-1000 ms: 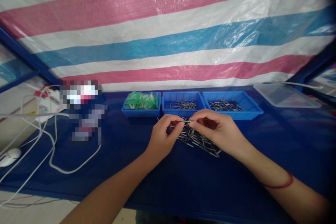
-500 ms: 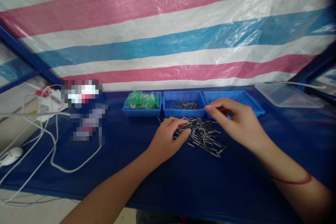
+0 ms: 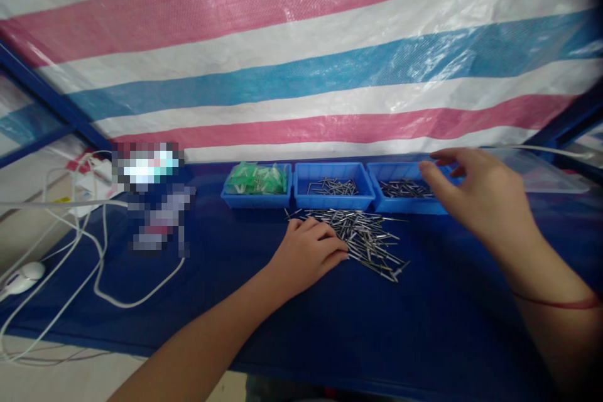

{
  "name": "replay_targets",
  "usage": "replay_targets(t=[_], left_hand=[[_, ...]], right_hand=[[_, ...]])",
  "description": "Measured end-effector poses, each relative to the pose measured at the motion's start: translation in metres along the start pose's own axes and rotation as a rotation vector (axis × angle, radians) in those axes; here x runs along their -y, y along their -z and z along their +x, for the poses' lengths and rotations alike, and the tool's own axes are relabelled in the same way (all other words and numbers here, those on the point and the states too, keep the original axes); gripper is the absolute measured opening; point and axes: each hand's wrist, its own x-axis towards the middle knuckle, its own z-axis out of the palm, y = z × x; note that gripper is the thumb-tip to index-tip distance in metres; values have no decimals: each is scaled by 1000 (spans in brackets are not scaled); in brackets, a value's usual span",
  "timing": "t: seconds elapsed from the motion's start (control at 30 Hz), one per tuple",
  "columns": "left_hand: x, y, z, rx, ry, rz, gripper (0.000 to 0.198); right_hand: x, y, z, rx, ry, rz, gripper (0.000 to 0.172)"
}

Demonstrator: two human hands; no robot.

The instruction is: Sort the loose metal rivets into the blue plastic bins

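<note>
A heap of thin metal pins [image 3: 362, 235] lies on the blue table [image 3: 330, 326]. My left hand [image 3: 308, 251] rests flat on the heap's left edge, fingers stretched over the pins. My right hand [image 3: 475, 198] hovers over the right end of the rightmost blue tray [image 3: 400, 187], fingers spread apart, nothing visible in them. That tray holds metal pins. A middle blue tray [image 3: 332, 185] also holds pins, and a left blue tray [image 3: 254, 181] holds green plastic pieces.
A clear plastic lid or tray [image 3: 556, 179] lies at the back right. White cables [image 3: 94, 251] loop over the table's left side beside a white mouse [image 3: 23, 276]. A striped tarp [image 3: 301, 44] hangs behind the table.
My right hand left the heap, where both hands pinched a pin, and moved up and right over the rightmost tray, opening. My left hand dropped flat onto the pins.
</note>
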Motion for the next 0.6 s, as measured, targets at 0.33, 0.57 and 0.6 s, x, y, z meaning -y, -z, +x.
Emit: replay_targets(t=[0.33,0.57,0.6], left_hand=[[-4,1,2,20,-95,83,15],[-1,7,6,-211,170,-305,13],[-1,7,6,-253,222,-387,13]], right_hand=[[34,-12,-17,182,169,300,16],[64,-8,-34,367,347,584,18],[68,-7,-36,406,354,618,18]])
